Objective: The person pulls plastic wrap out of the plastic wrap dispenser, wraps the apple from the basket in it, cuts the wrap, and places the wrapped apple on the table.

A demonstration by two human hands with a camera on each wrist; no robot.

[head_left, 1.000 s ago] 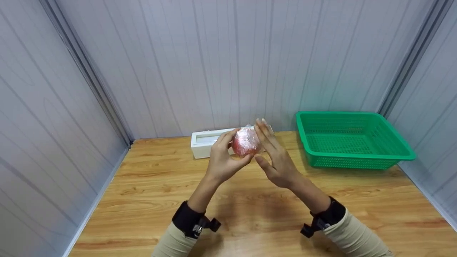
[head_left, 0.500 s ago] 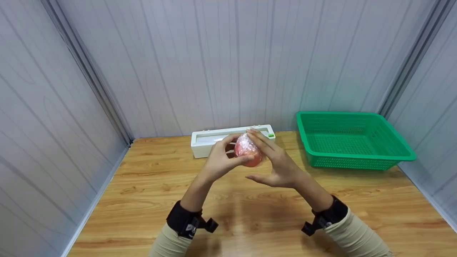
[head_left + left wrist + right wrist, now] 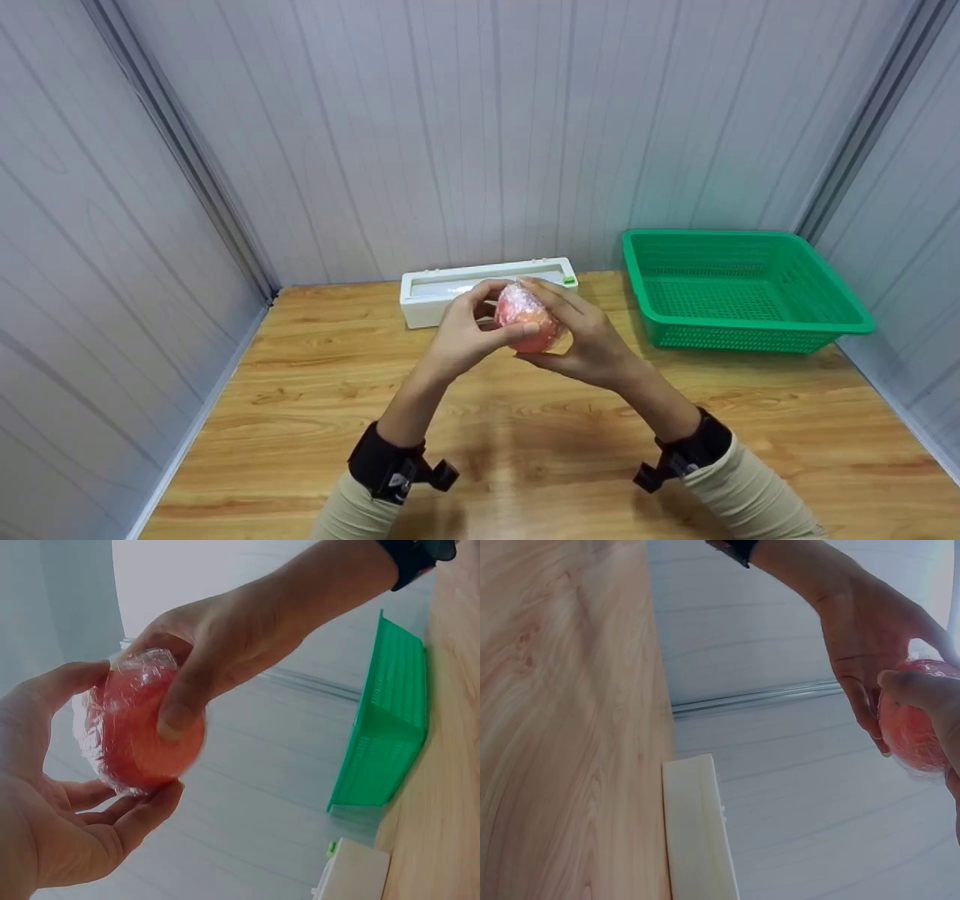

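A red round fruit wrapped in clear film is held above the wooden table. My left hand grips it from the left, thumb and fingers curled round it. My right hand cups it from the right, with fingers over the top and the thumb under it. In the left wrist view the right thumb presses on the film.
A white film dispenser box lies at the back of the table behind the hands. A green plastic basket stands at the back right with nothing visible in it. Grey panel walls close in three sides.
My right hand, flat and open beside the fruit a second ago, has closed round it from the right. The fruit has sunk slightly and turned between both hands.
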